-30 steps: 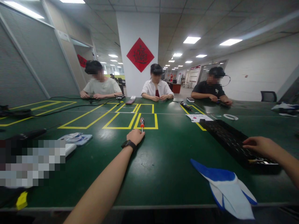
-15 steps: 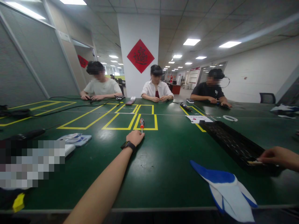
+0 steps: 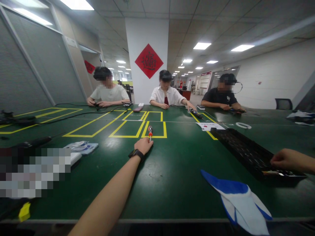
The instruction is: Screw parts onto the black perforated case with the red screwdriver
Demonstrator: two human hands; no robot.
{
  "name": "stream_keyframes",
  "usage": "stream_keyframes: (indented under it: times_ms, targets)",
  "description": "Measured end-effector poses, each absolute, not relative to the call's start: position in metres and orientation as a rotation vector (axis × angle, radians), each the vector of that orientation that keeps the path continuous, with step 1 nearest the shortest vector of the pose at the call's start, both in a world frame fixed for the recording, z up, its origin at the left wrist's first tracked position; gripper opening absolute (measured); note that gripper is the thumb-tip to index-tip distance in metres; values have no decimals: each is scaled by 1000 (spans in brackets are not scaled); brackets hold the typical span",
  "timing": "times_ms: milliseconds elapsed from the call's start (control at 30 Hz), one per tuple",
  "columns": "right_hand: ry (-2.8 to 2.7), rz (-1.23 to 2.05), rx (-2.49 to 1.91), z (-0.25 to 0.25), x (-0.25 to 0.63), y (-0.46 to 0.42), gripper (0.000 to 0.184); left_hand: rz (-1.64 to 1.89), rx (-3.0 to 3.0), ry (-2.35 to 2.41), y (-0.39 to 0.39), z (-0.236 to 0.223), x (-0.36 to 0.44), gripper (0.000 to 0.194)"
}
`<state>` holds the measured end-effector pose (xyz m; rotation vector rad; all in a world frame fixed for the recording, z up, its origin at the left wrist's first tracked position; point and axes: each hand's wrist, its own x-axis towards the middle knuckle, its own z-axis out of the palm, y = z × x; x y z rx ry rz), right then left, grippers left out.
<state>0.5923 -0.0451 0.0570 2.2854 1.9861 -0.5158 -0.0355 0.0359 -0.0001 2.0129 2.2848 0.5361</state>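
Note:
Out over the green table, my left hand [image 3: 144, 146], with a dark watch on its wrist, is closed around the shaft of a screwdriver [image 3: 150, 131]. The screwdriver's clear and orange handle points away from me, inside a yellow taped box. At the far right my right hand [image 3: 285, 160] is above the near end of a long black tool case [image 3: 241, 147]. Its fingers are curled together, and whatever is between them is hidden. Just below those fingers a thin yellowish piece [image 3: 269, 172] lies in the case.
A blue and white glove [image 3: 236, 196] lies at the near edge. To the left are a power drill [image 3: 31, 142] and a flat packet [image 3: 83, 147]. A paper sheet [image 3: 210, 126] and a white ring [image 3: 243, 125] lie beyond the case. Three people sit across the table.
My right hand has lifted slightly off the yellowish piece, which now lies in the case. My left hand has stayed on the screwdriver. The middle person has reached out to a dark tool.

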Motion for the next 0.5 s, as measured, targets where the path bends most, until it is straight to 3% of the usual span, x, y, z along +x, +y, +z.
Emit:
stream_keyframes:
  times_ms: [267, 500]
  targets:
    - [2190, -364, 2439, 34, 571, -30, 28, 575, 2038, 2253, 40, -4, -37, 38]
    - [2284, -518, 2373, 31, 572, -55, 26, 595, 2057, 2245, 42, -6, -39, 39]
